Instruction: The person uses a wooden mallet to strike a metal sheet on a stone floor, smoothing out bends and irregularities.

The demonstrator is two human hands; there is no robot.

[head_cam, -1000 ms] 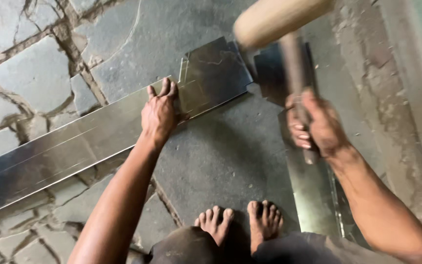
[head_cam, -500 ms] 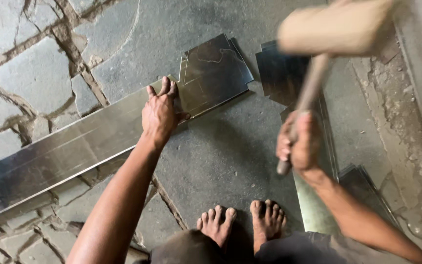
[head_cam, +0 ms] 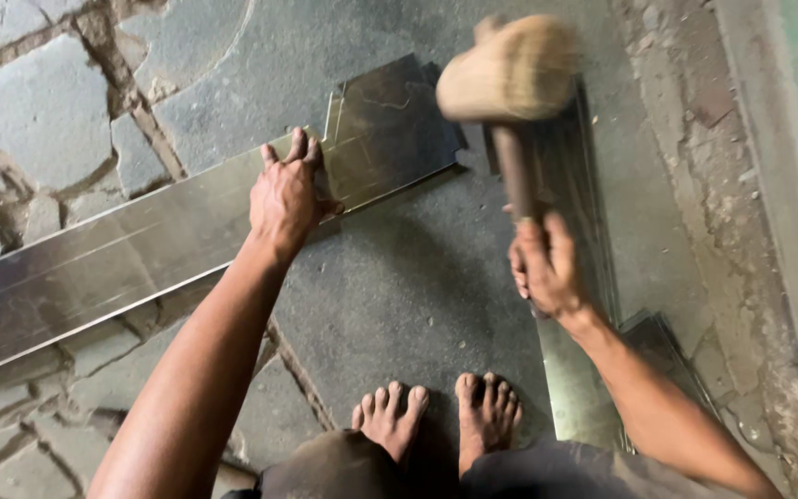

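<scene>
Fingers of the left hand press flat, held together, on a long metal sheet lying across the stone floor. Right hand grips a wooden mallet, raised beside the sheet's notched end.

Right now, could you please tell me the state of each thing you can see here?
Long metal strip: flat on the stone floor, pinned by the left hand.
Wooden mallet: raised, blurred, gripped by the right hand.
Metal sheets: stacked flat beside the bare feet.
</scene>
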